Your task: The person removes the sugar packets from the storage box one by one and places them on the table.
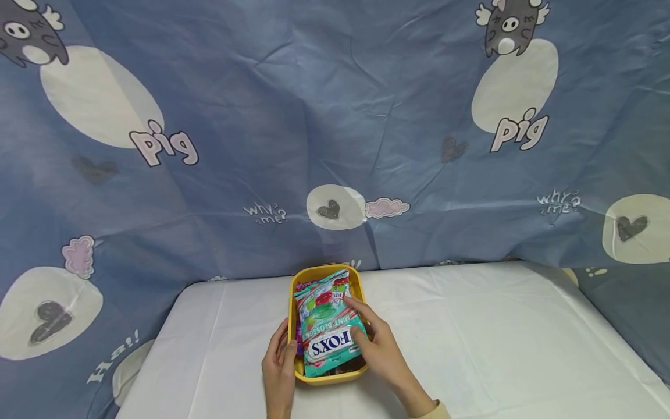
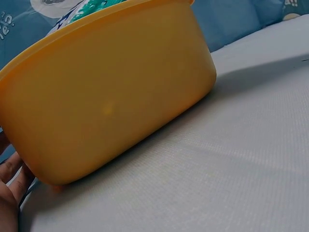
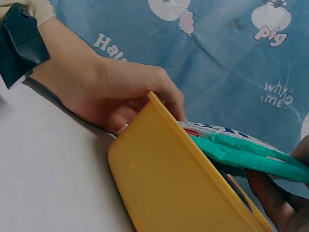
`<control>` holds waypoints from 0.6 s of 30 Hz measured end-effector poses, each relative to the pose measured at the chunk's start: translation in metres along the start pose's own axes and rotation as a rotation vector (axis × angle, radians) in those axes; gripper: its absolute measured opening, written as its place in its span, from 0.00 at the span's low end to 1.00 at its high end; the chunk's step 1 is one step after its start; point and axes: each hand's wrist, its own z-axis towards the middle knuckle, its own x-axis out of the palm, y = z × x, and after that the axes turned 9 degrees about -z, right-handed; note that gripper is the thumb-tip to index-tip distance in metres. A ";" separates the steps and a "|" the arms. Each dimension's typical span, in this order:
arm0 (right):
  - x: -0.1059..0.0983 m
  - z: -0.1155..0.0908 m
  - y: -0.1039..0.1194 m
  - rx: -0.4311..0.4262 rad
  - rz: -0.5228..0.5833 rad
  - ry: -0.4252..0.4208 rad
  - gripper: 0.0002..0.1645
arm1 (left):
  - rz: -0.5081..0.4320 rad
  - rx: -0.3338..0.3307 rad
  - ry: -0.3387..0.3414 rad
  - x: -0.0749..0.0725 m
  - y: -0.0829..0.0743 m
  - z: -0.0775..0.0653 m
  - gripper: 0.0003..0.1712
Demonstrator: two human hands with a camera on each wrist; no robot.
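A yellow plastic bin [image 1: 328,381] stands on the white cloth with packets inside. On top lies a green FOX'S Mint Blossom candy bag [image 1: 325,317], its near end close to the bin's front rim. My left hand [image 1: 280,372] holds the bin's left side, thumb at the rim and fingers along the outer wall. With thumb and fingers, my right hand [image 1: 384,352] pinches the right edge of the candy bag; the right wrist view shows fingers [image 3: 270,195] under it. Purple packaging [image 1: 299,337] peeks out at the left, and dark contents [image 1: 352,365] show below the bag.
The white-covered table [image 1: 471,331] spreads to both sides of the bin. A blue printed curtain [image 1: 335,145] hangs behind and along the sides, meeting the table's far edge just beyond the bin.
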 end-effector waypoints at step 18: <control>-0.014 0.003 0.001 -0.009 -0.010 -0.131 0.35 | 0.014 -0.003 0.000 0.001 -0.001 0.000 0.27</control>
